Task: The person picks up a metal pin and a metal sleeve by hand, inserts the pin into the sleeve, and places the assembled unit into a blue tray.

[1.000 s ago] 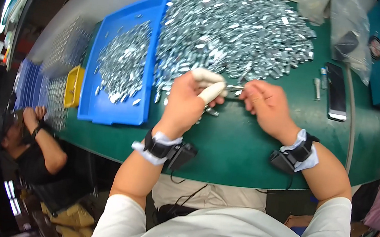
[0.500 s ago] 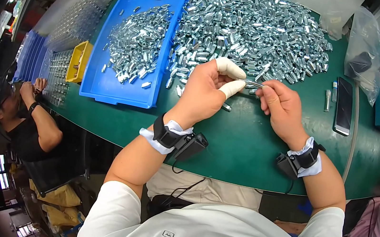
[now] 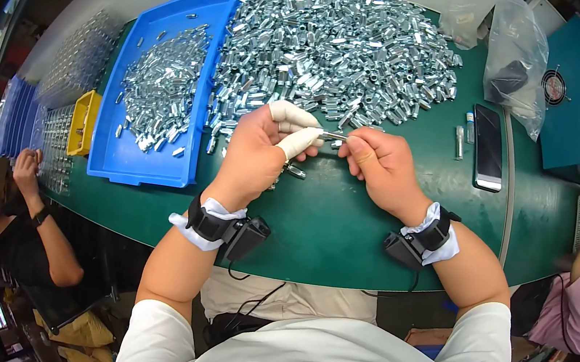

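My left hand (image 3: 254, 148), with white finger cots on its thumb and forefinger, pinches a small silvery piece whose shape is mostly hidden by the fingertips. From the other side, my right hand (image 3: 383, 165) grips a thin metal rod (image 3: 336, 136) between thumb and forefinger. The rod's far end meets the left fingertips; whether it is inside the piece I cannot tell. Just beyond both hands spreads a large heap of shiny hexagonal metal sleeves (image 3: 337, 48). One loose metal sleeve (image 3: 295, 171) lies on the table below the left fingers.
A blue tray (image 3: 199, 118) with more sleeves stands left, beside a yellow bin (image 3: 84, 123) and clear racks (image 3: 81, 55). On the right lie a phone (image 3: 487, 148), a small tube (image 3: 459, 143) and a plastic bag (image 3: 514, 60), near a teal machine (image 3: 574, 108). People sit at both sides.
The view has swung right, so the tray and heap sit farther left in the picture. My hands still hold the rod and piece together. A co-worker's hands at the right now show.
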`<move>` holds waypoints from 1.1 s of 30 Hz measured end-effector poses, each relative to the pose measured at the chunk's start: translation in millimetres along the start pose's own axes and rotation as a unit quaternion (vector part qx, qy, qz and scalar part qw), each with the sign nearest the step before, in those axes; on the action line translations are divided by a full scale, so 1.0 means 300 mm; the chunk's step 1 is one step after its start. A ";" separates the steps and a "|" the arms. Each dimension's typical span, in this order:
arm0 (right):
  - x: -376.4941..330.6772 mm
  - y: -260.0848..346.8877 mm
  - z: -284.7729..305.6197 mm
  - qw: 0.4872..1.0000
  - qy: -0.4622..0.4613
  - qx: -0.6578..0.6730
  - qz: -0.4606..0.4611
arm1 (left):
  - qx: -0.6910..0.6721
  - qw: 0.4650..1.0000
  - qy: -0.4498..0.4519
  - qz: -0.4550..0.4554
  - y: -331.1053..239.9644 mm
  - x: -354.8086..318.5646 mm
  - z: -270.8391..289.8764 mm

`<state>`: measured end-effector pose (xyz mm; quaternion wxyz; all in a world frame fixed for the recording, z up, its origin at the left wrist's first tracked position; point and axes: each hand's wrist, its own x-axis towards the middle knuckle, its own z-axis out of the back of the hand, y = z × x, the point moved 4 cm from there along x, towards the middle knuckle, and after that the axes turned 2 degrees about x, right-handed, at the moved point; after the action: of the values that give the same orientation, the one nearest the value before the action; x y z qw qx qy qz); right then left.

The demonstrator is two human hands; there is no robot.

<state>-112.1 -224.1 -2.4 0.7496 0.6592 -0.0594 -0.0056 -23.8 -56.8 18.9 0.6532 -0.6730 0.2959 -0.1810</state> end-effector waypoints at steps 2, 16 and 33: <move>-0.004 0.003 0.010 1.000 -0.006 -0.010 0.002 | 0.013 1.000 -0.003 0.012 -0.006 0.003 -0.014; -0.003 0.011 0.007 0.999 0.009 -0.048 0.015 | 0.046 0.999 -0.005 -0.006 0.000 -0.001 -0.009; -0.004 0.027 0.004 0.995 0.018 -0.073 0.071 | 0.056 0.998 0.019 -0.021 0.005 -0.010 -0.030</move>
<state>-114.0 -224.2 5.5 0.7951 0.5970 -0.0920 0.0551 -32.0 -61.9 18.5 0.6803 -0.6377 0.2838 -0.2236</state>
